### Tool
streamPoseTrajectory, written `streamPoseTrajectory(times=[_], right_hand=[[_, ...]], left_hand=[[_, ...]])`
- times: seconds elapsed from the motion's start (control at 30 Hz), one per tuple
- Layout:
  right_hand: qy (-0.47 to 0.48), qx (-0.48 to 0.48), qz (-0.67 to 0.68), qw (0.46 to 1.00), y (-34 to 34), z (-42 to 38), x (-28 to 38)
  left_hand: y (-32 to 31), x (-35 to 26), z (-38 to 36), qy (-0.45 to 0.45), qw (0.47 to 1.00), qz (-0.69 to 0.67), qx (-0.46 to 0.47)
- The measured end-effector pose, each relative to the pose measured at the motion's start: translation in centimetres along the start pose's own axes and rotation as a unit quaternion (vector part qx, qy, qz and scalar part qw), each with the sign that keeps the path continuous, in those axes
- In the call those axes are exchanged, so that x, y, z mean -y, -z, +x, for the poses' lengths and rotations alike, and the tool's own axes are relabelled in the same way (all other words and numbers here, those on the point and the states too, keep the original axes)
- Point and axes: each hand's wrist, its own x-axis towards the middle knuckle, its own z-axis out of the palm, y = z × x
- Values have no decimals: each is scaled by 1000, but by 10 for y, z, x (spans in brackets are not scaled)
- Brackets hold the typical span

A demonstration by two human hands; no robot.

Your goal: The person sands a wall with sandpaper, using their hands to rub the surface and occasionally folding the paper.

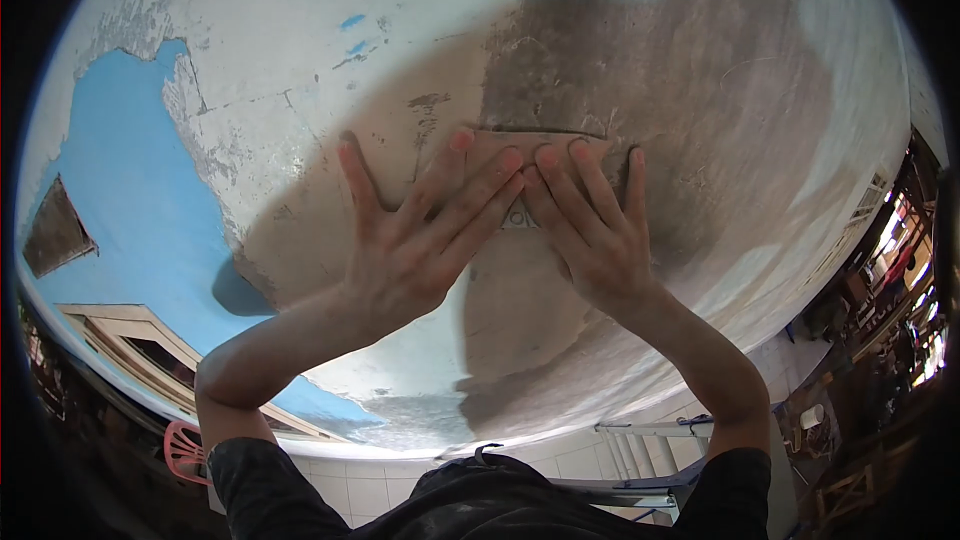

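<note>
My left hand [405, 240] lies flat on a worn wall [330, 50], its fingers stretched and spread. Beside it my right hand [605, 245] also lies flat, fingers apart, and the two hands' fingertips nearly meet. Under both sets of fingers is a thin brownish sheet that looks like sandpaper [518, 216], pressed to the wall. Its upper edge stands slightly off the surface, and printed marks show between my hands. Most of the sheet is hidden by my fingers. Neither hand is wrapped around anything.
Peeling blue paint [130, 170] covers the wall's left part; a darker grey patch [570, 60] lies above my hands. A framed opening [150, 340] is at lower left. Below are a pink chair [185, 452], a ladder [650, 452] and a tiled floor [375, 490]. Clutter [870, 340] stands at right.
</note>
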Motion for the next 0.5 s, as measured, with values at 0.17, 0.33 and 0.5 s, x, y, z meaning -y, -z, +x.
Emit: streamPoseTrajectory(times=[0.17, 0.33, 0.5], right_hand=[[6, -22, -2, 1000, 5, 23, -15], [0, -26, 18, 999, 17, 43, -22], [23, -27, 5, 999, -9, -8, -2]], left_hand=[[6, 20, 22, -14, 998, -27, -56], [15, 19, 36, 19, 999, 2, -46], [-7, -1, -4, -11, 996, -68, -52]])
